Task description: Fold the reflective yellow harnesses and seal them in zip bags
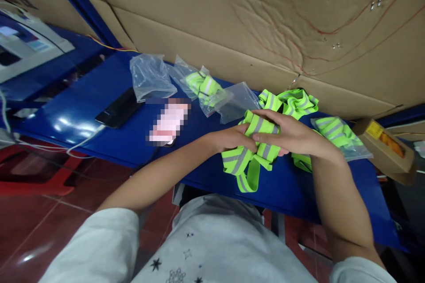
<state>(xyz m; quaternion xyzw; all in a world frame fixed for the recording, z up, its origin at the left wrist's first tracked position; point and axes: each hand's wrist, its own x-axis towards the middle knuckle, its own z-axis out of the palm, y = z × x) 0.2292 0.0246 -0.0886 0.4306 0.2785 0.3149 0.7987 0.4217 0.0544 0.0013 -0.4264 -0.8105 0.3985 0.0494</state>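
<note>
One lime-yellow reflective strap bundle [239,159], gripped between left hand [236,137] and right hand [285,130].
Both hands are partly closed around its flat, grey-striped fabric; loose loops [254,173] droop on the near side, over the glossy blue table [288,192]. Far left lies a crinkled clear plastic bag [149,77]; right, a bagged strap [337,132] sits beside a brown cardboard box [380,143].

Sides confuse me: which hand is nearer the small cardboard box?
Right. The right hand holds yellow-green reflective webbing, left of the small cardboard box in view; the left hand holds it farther left.
</note>
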